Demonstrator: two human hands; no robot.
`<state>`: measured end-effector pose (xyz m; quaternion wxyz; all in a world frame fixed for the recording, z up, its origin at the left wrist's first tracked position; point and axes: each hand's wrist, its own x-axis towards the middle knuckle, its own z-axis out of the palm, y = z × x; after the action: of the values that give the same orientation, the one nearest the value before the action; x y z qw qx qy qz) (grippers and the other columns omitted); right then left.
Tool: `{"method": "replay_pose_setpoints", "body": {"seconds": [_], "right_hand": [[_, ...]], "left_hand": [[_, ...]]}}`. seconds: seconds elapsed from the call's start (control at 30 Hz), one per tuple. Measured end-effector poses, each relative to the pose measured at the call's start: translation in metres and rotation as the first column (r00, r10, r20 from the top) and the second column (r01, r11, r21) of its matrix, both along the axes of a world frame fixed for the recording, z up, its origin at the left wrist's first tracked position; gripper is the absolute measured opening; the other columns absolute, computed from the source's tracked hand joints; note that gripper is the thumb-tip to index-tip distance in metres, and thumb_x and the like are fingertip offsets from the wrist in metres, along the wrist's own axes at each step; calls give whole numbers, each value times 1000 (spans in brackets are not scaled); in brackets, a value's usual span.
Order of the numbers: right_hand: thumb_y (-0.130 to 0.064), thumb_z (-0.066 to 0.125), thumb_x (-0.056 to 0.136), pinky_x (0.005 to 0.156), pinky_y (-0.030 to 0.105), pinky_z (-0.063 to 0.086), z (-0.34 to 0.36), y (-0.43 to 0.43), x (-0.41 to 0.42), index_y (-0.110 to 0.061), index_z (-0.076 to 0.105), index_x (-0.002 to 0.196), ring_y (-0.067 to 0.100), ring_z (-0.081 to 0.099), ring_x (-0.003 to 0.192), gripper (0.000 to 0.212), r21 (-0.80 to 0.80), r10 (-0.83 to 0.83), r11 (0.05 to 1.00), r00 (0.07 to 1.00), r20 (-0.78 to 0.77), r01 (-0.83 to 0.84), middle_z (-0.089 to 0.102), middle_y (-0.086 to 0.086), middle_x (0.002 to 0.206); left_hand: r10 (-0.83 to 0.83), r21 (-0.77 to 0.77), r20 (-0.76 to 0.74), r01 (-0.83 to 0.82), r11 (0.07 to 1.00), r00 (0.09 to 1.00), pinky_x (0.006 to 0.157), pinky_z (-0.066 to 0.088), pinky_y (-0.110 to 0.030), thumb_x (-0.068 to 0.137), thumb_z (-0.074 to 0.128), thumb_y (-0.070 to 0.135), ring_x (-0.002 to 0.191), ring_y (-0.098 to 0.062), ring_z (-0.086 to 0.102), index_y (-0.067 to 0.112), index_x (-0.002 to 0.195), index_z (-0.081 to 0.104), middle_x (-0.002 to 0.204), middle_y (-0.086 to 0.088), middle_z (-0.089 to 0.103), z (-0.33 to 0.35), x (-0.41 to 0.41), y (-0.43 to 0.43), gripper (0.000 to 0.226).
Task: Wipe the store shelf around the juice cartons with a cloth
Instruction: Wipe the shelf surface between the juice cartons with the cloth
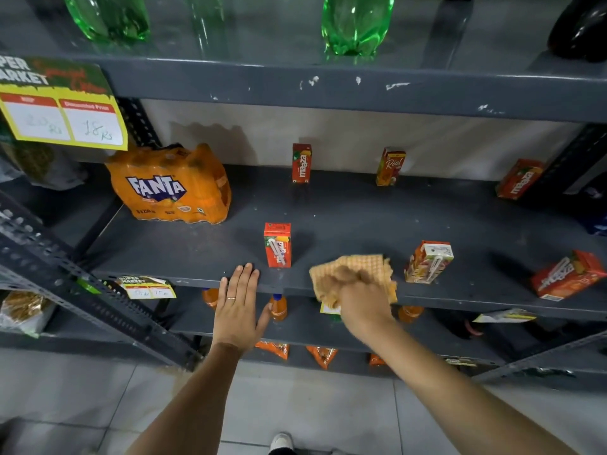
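My right hand (361, 302) grips an orange waffle cloth (358, 270) pressed on the front edge of the dark grey shelf (345, 218). My left hand (237, 302) lies flat and open at the shelf's front lip, just left of a red Maaza carton (277, 245). A Real carton (428, 261) stands right of the cloth. Another Maaza carton (568, 274) leans at the far right front. At the back stand a Maaza carton (301, 163), a Real carton (390, 166) and a tilted Maaza carton (519, 178).
An orange Fanta multipack (170, 185) sits at the shelf's left. Green bottles (356, 23) stand on the shelf above. A yellow price sign (62, 119) hangs at upper left. Orange bottles (278, 307) and snack packs fill the lower shelves. A slanted steel upright (98, 300) crosses the left.
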<state>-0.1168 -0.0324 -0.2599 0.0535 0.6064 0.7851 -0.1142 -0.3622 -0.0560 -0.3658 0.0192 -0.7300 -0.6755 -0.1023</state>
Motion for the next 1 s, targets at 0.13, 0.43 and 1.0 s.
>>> {"method": "replay_pose_setpoints", "body": {"seconds": [0.13, 0.43, 1.0], "right_hand": [[2, 41, 87, 106, 38, 42, 26, -28, 19, -37, 54, 133, 27, 47, 131, 62, -46, -11, 999, 974, -228, 1, 47, -8, 146], [-4, 51, 90, 103, 40, 41, 48, 169, -45, -28, 48, 138, 32, 50, 126, 53, 80, -51, 994, 969, -242, 72, 49, 7, 144], [-21, 44, 89, 99, 37, 47, 13, -1, 0, -39, 58, 126, 24, 52, 124, 44, -109, -84, 991, 990, -110, 72, 55, -10, 138]], "left_hand": [[-9, -2, -16, 9, 1000, 1000, 119, 4, -47, 94, 22, 60, 148, -27, 12, 7, 150, 23, 158, -12, 23, 0, 0, -1, 77], [-10, -14, -49, 9, 1000, 999, 119, 8, -47, 94, 28, 63, 148, -24, 7, 8, 151, 22, 160, -10, 18, 6, 0, -4, 79], [-26, -5, -10, 26, 1000, 1000, 119, 8, -47, 94, 31, 62, 149, -23, 1, 6, 152, 15, 161, -10, 10, 10, 0, -5, 82]]}}
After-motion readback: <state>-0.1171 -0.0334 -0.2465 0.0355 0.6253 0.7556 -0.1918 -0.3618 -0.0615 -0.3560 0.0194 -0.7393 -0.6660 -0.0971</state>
